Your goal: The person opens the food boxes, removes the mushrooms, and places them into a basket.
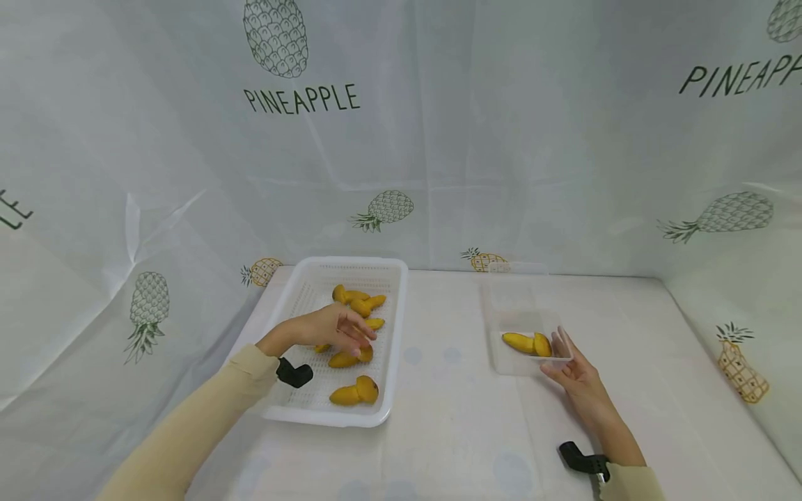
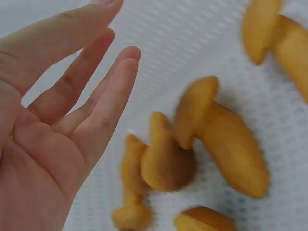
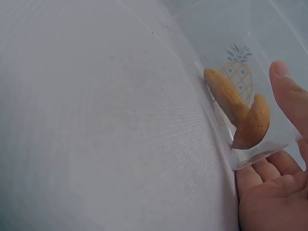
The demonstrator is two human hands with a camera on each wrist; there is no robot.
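Note:
Over the white perforated basket (image 1: pixel 402 306), my left hand (image 1: pixel 335 327) hovers with its fingers loosely extended. Several yellow-brown mushrooms (image 1: pixel 354 393) lie on the basket floor, one partly behind that hand. Up close in the left wrist view, the palm and fingers are bare, apart from a thick-stemmed mushroom (image 2: pixel 233 149). My right hand (image 1: pixel 583 386) grips the near right corner of a clear plastic container (image 1: pixel 516 313), thumb on the near side and fingers along the right side. Inside the container lies a single mushroom (image 1: pixel 519 342), also visible in the right wrist view.
A white cloth (image 1: pixel 451 417) with pale dots covers the table. Behind it hangs a pale curtain (image 1: pixel 501 139) with pineapple prints. Dark devices (image 1: pixel 294 374) sit at both wrists. Table surface separates the basket on the left from the container on the right.

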